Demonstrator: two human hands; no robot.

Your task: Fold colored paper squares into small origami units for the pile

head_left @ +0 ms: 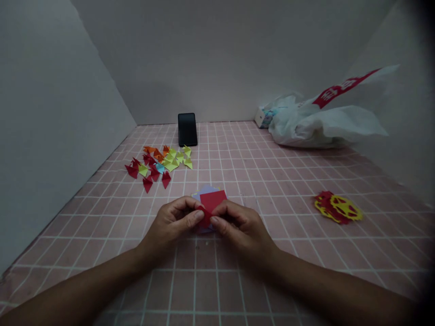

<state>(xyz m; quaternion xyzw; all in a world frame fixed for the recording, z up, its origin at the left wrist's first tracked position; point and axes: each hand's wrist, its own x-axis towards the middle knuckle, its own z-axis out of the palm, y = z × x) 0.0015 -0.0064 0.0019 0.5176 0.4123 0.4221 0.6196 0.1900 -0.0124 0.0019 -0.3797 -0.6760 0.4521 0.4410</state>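
Observation:
My left hand (pixel 178 219) and my right hand (pixel 239 224) meet at the middle of the table. Between them they pinch a small folded piece of red paper (pixel 205 220), each with thumb and forefinger. Part of that paper is covered by my fingertips. Just behind it, a flat red paper sheet (pixel 215 198) lies on top of light purple paper (pixel 205 188). Farther off to the left, several small folded paper cranes (pixel 170 164) in red, orange, yellow and blue lie in a loose group.
A black phone (pixel 187 129) leans near the back wall. At the back right sit a tissue box (pixel 265 117) and a white plastic bag (pixel 316 127). Yellow and red paper cutouts (pixel 340 208) are piled on the right. A pink checked cloth (pixel 272 181) covers the table.

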